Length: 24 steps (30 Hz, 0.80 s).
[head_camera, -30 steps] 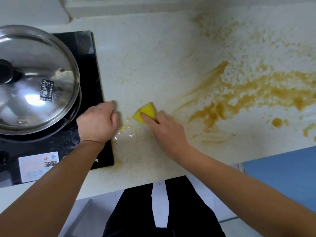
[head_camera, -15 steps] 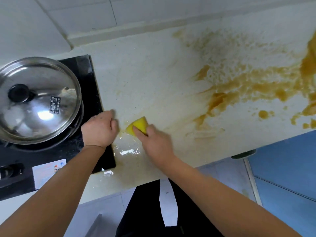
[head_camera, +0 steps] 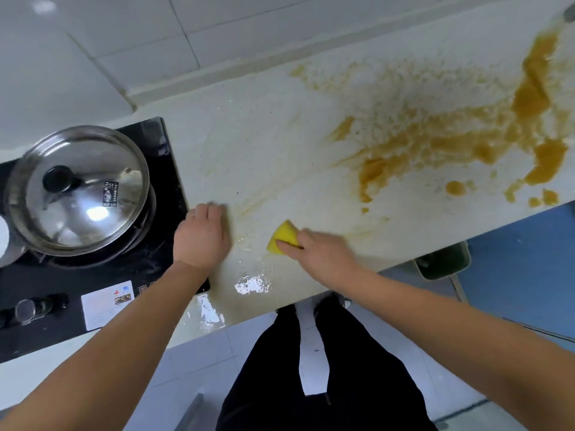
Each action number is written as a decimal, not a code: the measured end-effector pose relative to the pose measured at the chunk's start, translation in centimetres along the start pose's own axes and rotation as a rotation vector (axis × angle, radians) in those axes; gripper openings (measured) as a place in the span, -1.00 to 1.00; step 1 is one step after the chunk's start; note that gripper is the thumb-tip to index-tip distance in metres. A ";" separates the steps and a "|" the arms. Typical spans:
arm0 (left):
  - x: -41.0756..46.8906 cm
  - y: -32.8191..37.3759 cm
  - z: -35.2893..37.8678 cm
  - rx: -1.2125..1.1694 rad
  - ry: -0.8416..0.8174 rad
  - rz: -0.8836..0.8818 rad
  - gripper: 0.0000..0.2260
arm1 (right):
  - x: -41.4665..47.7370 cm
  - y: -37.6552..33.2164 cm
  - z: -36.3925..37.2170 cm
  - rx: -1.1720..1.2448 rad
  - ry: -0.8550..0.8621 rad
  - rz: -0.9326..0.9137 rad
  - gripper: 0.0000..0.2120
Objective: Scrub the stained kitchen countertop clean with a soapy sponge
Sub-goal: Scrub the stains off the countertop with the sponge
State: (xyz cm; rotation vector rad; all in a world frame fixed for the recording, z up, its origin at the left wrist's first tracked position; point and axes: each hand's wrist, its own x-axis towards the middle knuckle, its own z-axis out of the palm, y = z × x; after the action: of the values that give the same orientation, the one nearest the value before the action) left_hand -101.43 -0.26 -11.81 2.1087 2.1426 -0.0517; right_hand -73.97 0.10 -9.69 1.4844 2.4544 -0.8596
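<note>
a pale speckled tabletop (head_camera: 280, 144) is seen running left to right below a wall of white tiles (head_camera: 155, 32). its right half is covered by a wide brown-orange stain (head_camera: 435, 144), thickest toward the far right, with separate drops near the front edge. the left half is paler and marked only by faint yellowish streaks. a wet patch (head_camera: 252, 284) is lit up close to the front edge.

a black cooktop (head_camera: 62, 325) is set into the left end, and a steel pot lid (head_camera: 93, 213) with a dark knob is placed on it. a white sticker (head_camera: 107, 304) and a control knob (head_camera: 28, 309) are seen on its front strip.

the yellow sponge (head_camera: 284, 236) is found on the tabletop near the front edge, between the two hands and left of the stain, apart from its thick part. it is gripped by the right hand (head_camera: 323, 253), whose fingers are clamped on its near end. the left hand (head_camera: 202, 237) is rested on the tabletop just beside the cooktop's right edge, its fingers curled together with nothing held.

below the tabletop, grey floor tiles (head_camera: 193, 362), black trousers (head_camera: 357, 368), a dark bin (head_camera: 441, 262) and a blue surface (head_camera: 522, 275) are shown.
</note>
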 end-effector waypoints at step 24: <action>-2.4 7.8 -0.4 0.249 -0.692 -0.072 0.08 | -5.3 9.4 -1.1 0.233 0.240 0.502 -0.68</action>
State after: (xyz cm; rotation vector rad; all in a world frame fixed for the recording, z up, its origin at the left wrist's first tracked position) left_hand -93.62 -2.44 -10.56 1.7449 1.8354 -0.9455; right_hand -63.20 -0.10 -10.37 2.2688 2.0085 -0.9197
